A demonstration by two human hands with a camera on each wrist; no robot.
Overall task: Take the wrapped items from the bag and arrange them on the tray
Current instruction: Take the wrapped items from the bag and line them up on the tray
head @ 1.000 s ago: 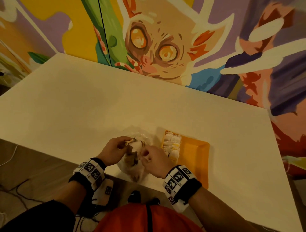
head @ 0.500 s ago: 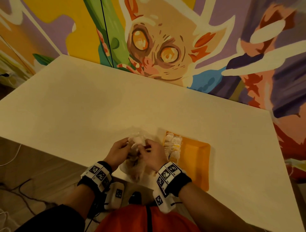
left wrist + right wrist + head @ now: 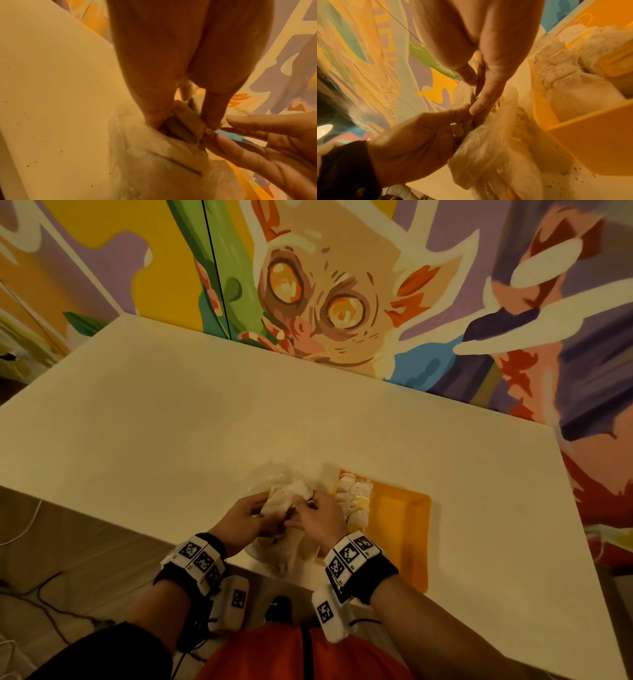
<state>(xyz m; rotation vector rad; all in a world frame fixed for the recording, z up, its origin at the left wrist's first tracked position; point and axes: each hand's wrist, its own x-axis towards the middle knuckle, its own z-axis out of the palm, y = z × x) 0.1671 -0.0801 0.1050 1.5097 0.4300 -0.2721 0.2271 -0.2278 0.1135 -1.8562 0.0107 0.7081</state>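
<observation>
1. Risk: my left hand [image 3: 241, 520] and right hand [image 3: 318, 517] both pinch the clear plastic bag [image 3: 284, 549], fingers clamped on its mouth around a wrapped item [image 3: 289, 494]. The film looks slippery; I judge a hard tug could tear it or spill the contents.
2. Risk: the bag overhangs the near edge of the surface [image 3: 171, 440]; loose items could drop to the floor.
3. The bag holds more wrapped items, count unclear.
4. The orange tray [image 3: 407, 529], just right of the bag, carries a row of wrapped items [image 3: 354, 499] along its left side; its right part is bare.
</observation>
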